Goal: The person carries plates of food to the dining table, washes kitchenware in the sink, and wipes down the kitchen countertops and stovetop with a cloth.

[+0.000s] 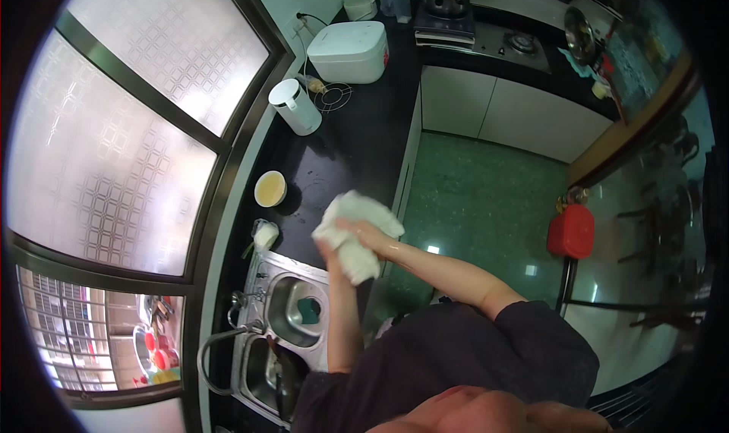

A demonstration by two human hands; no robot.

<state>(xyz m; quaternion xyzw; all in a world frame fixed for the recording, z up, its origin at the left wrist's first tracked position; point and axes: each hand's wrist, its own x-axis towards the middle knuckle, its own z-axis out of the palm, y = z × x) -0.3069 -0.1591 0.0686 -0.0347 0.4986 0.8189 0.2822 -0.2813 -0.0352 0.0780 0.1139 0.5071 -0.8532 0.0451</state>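
A white cloth (356, 208) is bunched between my two hands, above the front edge of the black countertop (342, 148). My left hand (328, 253) holds its lower left side, with most fingers hidden behind the cloth. On the cloth's front lies my right hand (361, 232), pressing into the folds, slightly blurred. A white bowl (270, 189) with yellowish contents stands on the counter to the left of the cloth.
A double steel sink (293, 310) with a curved faucet (213, 345) lies below; a dark green pad (309, 310) is in one basin, a dark pan in the other. A white kettle (296, 107), wire rack (333, 97) and white rice cooker (348, 51) stand farther along the counter.
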